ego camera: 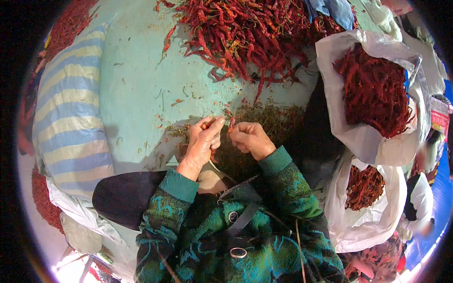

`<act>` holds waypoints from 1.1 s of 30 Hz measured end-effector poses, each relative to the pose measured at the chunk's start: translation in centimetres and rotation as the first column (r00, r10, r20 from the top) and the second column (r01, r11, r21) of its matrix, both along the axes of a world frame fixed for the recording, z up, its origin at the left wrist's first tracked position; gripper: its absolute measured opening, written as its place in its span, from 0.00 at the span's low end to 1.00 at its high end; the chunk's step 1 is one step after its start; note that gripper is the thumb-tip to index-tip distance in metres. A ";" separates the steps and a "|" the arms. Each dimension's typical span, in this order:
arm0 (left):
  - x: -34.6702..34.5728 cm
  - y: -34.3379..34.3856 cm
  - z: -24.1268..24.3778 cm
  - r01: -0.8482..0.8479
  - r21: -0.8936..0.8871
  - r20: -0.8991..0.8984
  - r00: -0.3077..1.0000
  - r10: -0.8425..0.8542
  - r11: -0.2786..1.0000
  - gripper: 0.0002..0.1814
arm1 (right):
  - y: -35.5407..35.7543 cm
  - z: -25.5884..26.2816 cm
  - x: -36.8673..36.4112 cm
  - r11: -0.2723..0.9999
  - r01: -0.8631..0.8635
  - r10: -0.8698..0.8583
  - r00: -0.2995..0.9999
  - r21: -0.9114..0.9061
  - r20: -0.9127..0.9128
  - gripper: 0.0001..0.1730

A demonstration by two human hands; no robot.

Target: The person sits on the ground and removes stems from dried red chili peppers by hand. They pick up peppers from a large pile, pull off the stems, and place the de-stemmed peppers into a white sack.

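Observation:
My left hand (202, 141) is closed around dried red chili peppers. A bit of orange-red chili (205, 125) shows between its fingers and thumb, and another piece hangs beneath its palm. Close beside it, my right hand (252, 138) pinches one dried red chili (231, 124), which points up from the fingertips. A heap of chili stems (272, 118) lies behind and below my hands. Farther off on the pale green surface (138, 74) rests a large pile of whole dried red chilies (244, 39), many with their stems.
White woven sacks (329, 63) to the right hold dried chilies (375, 92), with a smaller lot (364, 187) in the nearer sack. A full blue-and-cream striped sack (72, 120) lies at left. Blue cloth (327, 12) covers part of the pile. Other people are partly visible at the right edge.

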State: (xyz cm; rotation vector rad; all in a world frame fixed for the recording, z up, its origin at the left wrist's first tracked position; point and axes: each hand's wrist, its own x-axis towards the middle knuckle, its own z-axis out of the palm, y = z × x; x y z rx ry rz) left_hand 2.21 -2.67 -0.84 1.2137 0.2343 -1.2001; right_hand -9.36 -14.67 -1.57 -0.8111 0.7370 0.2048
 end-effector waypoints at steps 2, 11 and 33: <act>-0.4 -0.4 0.4 0.085 0.011 0.066 0.994 -0.086 0.996 0.09 | 0.7 -1.4 -1.4 0.929 -0.134 0.183 0.976 -0.345 0.114 0.05; -1.5 -0.8 2.0 0.250 0.147 0.268 0.921 -0.282 0.957 0.06 | 1.4 -1.1 -1.8 0.689 -0.016 0.224 0.956 -0.725 0.191 0.11; -3.3 -0.5 2.4 0.605 0.373 0.631 0.390 -0.671 0.703 0.16 | 0.0 12.0 -15.9 -0.247 -0.262 0.009 0.962 -0.933 -0.273 0.08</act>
